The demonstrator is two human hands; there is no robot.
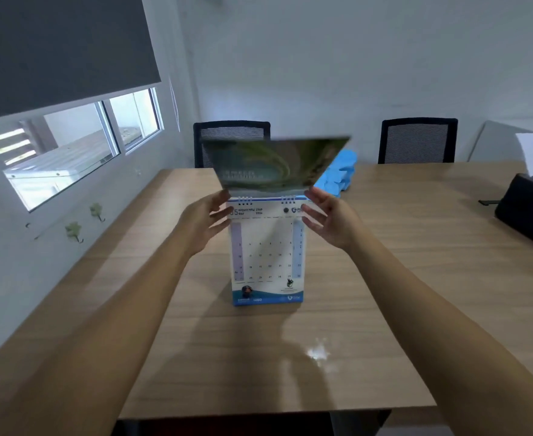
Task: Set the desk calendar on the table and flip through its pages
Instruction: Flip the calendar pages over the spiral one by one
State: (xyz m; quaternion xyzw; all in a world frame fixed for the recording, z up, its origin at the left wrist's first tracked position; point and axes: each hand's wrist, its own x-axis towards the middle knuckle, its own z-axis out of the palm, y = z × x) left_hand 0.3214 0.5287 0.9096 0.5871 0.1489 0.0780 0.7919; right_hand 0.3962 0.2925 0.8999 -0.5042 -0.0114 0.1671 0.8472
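A white and blue desk calendar stands upright on the wooden table, showing the May page. One page with a green picture is raised above the spiral binding, blurred, swung up and away from me. My left hand is at the calendar's upper left corner, fingers spread, tips touching the page's lower left edge. My right hand is at the upper right corner, fingers apart, tips near the page's lower right edge. Whether either hand pinches the page is unclear.
Two black mesh chairs stand behind the table's far edge. Blue gloves lie behind the calendar. A black device with white paper sits at the right. A wall with a window runs along the left.
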